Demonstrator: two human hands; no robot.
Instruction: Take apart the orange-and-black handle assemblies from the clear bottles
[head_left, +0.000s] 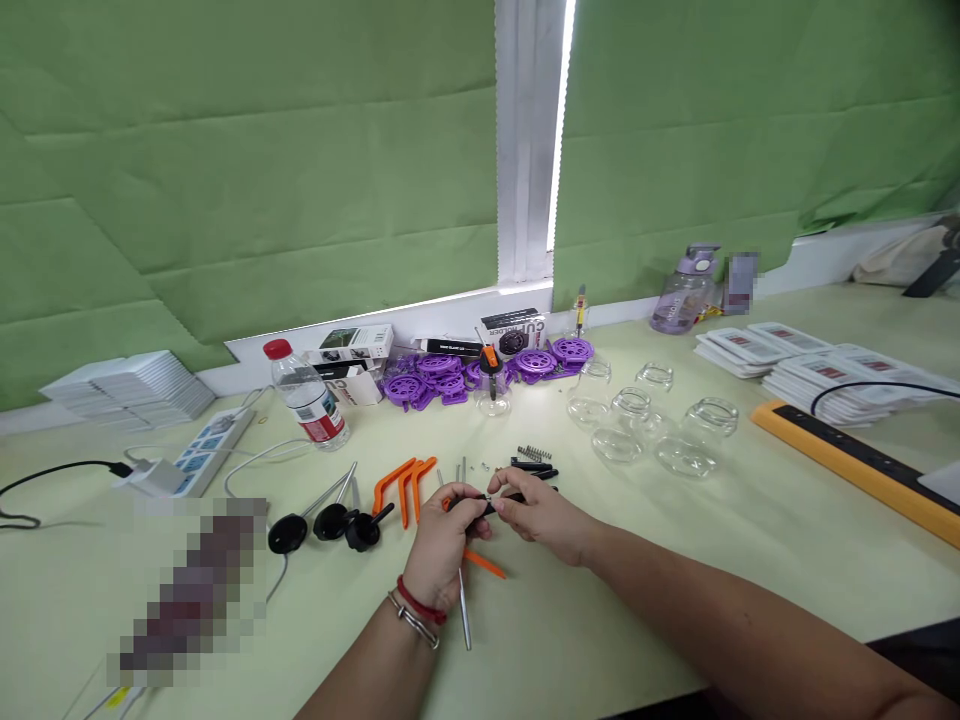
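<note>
One water bottle (pixel 307 400); near it three black-knobbed rods (pixel 330 521), rightward three grouped orange levers (pixel 406 484), roughly seven glass jars (pixel 711 416).

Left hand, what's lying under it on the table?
A thin metal rod and an orange strip stick out from beneath the left hand, lying on the table. Their upper ends are hidden by the palm. It and the right hand pinch a small black part.

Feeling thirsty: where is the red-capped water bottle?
In the head view, the water bottle sits left of centre on the table, between the power strip and the purple wheels.
</note>
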